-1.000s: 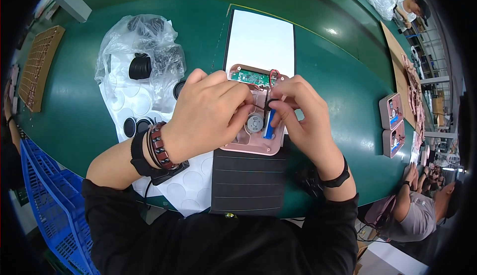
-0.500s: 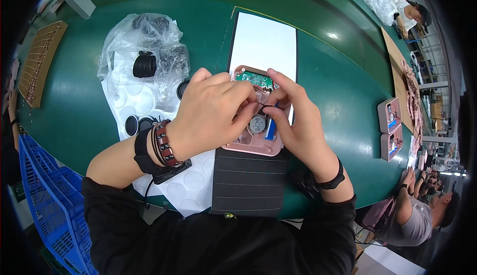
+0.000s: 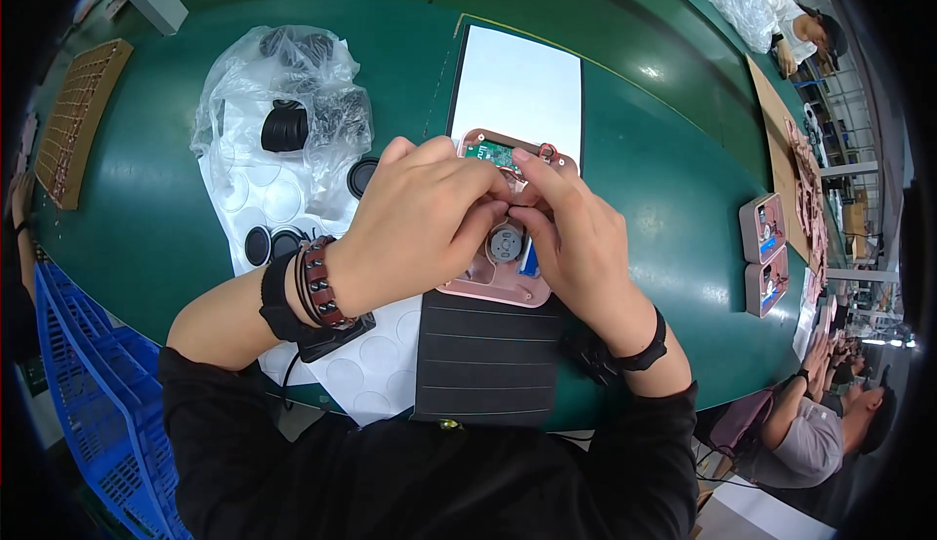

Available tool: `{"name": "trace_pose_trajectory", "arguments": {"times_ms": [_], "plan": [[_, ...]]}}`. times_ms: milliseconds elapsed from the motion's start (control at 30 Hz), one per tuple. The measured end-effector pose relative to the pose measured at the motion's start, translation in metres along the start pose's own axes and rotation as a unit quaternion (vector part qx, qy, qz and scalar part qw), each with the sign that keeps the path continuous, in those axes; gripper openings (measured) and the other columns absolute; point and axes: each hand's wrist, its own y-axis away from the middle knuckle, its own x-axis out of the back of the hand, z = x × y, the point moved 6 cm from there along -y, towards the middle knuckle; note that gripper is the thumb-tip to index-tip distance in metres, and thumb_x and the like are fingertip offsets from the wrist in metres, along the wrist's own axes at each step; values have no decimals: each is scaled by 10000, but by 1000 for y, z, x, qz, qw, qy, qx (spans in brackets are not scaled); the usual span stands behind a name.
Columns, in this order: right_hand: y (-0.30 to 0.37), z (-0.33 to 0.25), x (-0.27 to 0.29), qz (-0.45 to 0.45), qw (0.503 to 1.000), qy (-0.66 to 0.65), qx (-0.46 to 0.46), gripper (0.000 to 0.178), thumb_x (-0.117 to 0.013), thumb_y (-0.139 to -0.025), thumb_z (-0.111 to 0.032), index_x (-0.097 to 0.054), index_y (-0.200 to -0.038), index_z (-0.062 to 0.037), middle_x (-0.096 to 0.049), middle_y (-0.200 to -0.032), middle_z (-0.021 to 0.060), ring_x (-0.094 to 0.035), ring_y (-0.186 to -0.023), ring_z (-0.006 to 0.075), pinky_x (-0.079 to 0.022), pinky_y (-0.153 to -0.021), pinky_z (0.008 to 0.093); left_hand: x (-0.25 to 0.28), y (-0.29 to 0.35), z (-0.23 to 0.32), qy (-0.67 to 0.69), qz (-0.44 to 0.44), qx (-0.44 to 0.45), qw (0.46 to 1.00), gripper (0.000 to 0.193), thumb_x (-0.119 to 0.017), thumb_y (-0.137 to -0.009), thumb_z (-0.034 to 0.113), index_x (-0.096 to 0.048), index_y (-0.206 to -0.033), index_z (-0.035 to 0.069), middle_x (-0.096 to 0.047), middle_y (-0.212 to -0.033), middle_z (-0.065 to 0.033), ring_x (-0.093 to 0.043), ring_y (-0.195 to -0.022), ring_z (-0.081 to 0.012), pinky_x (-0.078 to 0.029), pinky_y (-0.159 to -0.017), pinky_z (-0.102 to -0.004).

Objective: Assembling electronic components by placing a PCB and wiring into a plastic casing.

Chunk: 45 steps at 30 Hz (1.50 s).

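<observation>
An open pink plastic housing (image 3: 480, 288) lies in front of me, partly over a dark-edged white sheet. Inside it are a green circuit board (image 3: 496, 153), a round silver motor (image 3: 506, 243) and a blue block (image 3: 530, 261), mostly covered by my fingers. My left hand (image 3: 415, 218) is closed in a pinch above the middle of the housing, on a thin dark wire. From the other side my right hand (image 3: 576, 242) meets it, thumb and fingers closed on the same wire. Their fingertips nearly touch and hide most of the wire.
A clear plastic bag (image 3: 337, 116) of black round parts sits on sheets of round stickers (image 3: 376, 345) at left. A black ribbed mat (image 3: 485, 360) lies nearest me. Two filled pink housings (image 3: 766, 281) stand at right. Blue crates (image 3: 107, 413) are beside the table; co-workers sit at right.
My right hand has shifted inward and its index finger has come down from the board's edge. The fingertips of both hands are closer together, covering the wire and more of the blue block.
</observation>
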Motion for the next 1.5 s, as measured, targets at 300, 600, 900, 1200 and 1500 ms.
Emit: {"name": "trace_pose_trajectory", "arguments": {"times_ms": [300, 600, 900, 1200, 1500], "plan": [[-3, -8, 6, 54, 994, 78, 60, 471, -673, -681, -52, -624, -1148, -92, -565, -869, 48, -564, -670, 203, -449, -576, 308, 2, -1, 6, 39, -21, 18, 999, 9, -637, -828, 106, -629, -827, 108, -647, -780, 8, -553, -786, -187, -311, -718, -359], [-7, -5, 14, 39, 993, 96, 52, 276, -708, -615, 53, -594, -842, -56, -586, -902, 84, -558, -717, 243, -435, -641, 348, 0, 1, 9, 9, -34, -8, 999, 85, -674, -810, 99, -596, -836, 120, -613, -779, 29, -510, -775, -180, -277, -749, -354], [1, 4, 6, 23, 1000, -5, 18, 257, -718, -626, 55, -552, -796, -40, -575, -820, 87, -561, -700, 257, -429, -616, 345, -3, 1, 6, 22, -13, 5, 1000, 109, -667, -830, 108, -583, -900, 110, -629, -790, 18, -519, -792, -176, -268, -759, -360], [2, 6, 2, 49, 998, -18, 41, 195, -675, -689, -9, -565, -842, -62, -568, -864, 67, -560, -726, 240, -422, -623, 324, -3, -3, 5, 30, -22, 10, 999, 84, -647, -845, 128, -586, -898, 101, -645, -798, 13, -555, -781, -175, -270, -761, -374], [3, -14, 12, 47, 978, 112, 168, 217, -699, -660, -22, -634, -860, -75, -583, -953, 44, -551, -737, 207, -420, -642, 325, -4, -1, 2, 27, -27, 17, 999, 68, -647, -848, 138, -599, -884, 105, -651, -788, 15, -562, -782, -174, -269, -769, -372]]}}
